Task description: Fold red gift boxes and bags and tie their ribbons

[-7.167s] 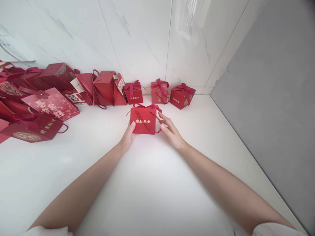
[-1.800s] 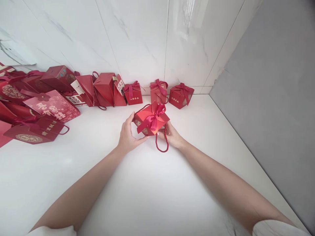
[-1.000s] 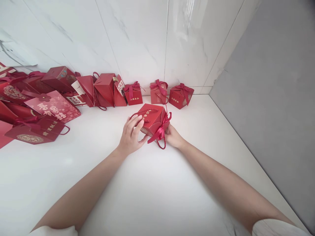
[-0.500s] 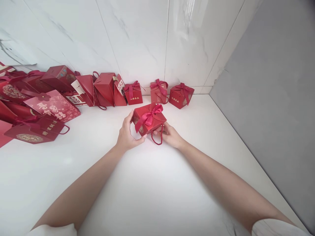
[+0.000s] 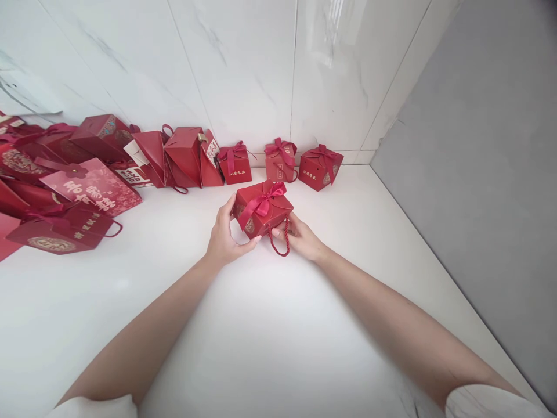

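A small red gift box point(image 5: 263, 209) with a red ribbon bow on top and a red cord handle hanging at its front is held just above the white table point(image 5: 270, 325). My left hand point(image 5: 225, 235) grips its left side, thumb under the front corner and fingers behind. My right hand point(image 5: 301, 237) holds the right side from below, its fingers partly hidden by the box. The box is turned with one corner toward me.
Three similar small red boxes point(image 5: 235, 163) point(image 5: 280, 159) point(image 5: 319, 167) stand in a row against the marble wall. Larger red gift bags and boxes point(image 5: 91, 186) lie piled at the left. A grey wall point(image 5: 478, 162) bounds the table on the right.
The box was turned over in both hands, ribbon swinging down to the front a second ago, then back on top. Since half a second ago it has shifted very slightly away from me.
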The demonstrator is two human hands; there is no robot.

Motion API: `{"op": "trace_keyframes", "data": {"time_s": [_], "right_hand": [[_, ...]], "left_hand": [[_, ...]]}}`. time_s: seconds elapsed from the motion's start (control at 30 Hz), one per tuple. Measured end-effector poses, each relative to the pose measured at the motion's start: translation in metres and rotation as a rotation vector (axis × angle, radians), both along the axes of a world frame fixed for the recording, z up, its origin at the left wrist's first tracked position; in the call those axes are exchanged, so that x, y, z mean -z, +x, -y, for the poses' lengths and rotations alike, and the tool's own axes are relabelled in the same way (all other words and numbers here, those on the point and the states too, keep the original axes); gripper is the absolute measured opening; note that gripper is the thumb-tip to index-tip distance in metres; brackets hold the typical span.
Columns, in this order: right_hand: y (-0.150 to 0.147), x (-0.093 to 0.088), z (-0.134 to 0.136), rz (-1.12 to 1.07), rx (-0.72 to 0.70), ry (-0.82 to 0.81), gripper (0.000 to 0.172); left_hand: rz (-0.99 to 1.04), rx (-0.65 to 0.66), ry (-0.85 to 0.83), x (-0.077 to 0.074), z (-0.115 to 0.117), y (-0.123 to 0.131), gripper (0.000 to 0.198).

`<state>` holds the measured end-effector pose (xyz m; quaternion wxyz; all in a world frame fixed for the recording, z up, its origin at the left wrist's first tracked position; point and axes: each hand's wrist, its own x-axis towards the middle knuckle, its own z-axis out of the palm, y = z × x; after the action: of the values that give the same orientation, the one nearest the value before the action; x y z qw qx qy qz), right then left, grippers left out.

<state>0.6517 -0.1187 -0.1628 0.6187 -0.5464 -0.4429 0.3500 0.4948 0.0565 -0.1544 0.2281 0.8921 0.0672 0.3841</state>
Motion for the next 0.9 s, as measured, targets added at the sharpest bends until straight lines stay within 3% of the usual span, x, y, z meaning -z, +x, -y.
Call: {"op": "trace_keyframes", "data": {"time_s": [0.4,0.9], "right_hand": [[0.0013,0.0018,0.0000,0.047,0.046,-0.067,0.065],[0.0019,0.0033,-0.0003,0.043,0.050,-0.098,0.067]], "left_hand": [[-0.008,-0.001,0.012,0.0019,-0.0036,-0.0001,0.116],[-0.084,0.019,-0.135,0.0002,-0.0029,0.0012,0.110]]}}
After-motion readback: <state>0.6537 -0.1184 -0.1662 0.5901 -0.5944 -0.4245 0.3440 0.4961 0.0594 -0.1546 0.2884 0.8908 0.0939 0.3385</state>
